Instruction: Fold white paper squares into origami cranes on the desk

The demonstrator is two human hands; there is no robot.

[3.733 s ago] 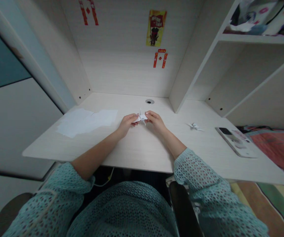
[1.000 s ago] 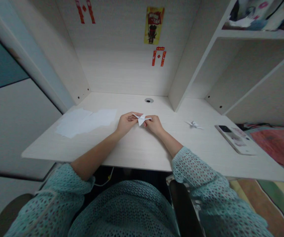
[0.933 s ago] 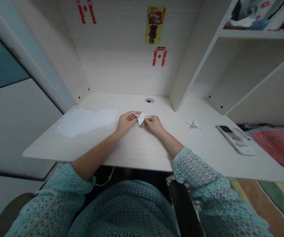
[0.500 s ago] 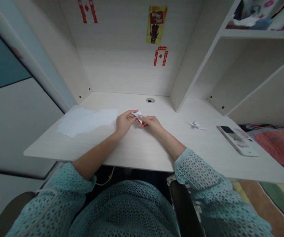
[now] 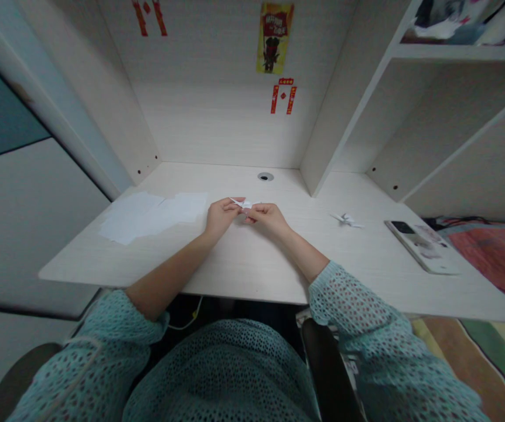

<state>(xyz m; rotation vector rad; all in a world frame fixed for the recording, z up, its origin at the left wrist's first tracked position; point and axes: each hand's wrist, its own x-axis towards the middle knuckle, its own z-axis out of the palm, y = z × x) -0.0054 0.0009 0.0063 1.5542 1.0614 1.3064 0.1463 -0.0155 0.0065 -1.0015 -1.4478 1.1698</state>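
Observation:
Between my two hands, over the middle of the white desk, is a small folded white paper piece. My left hand pinches its left side, where a thin pointed end sticks out above the fingers. On the other side my right hand grips it between thumb and fingers. Fingers partly hide the folds. Off to the right lies another folded paper figure with thin pointed arms. Loose white paper sheets overlap on the desk left of my left hand.
A phone in a pale case lies near the desk's right end. The back panel carries red stickers and a yellow packet-like picture. An upright divider meets the desk at right. A chair armrest is below.
My fingers have shifted on the folded paper, which now lies flatter and more level between them. The whole view has tilted slightly. The sheets, the other figure and the phone stay put.

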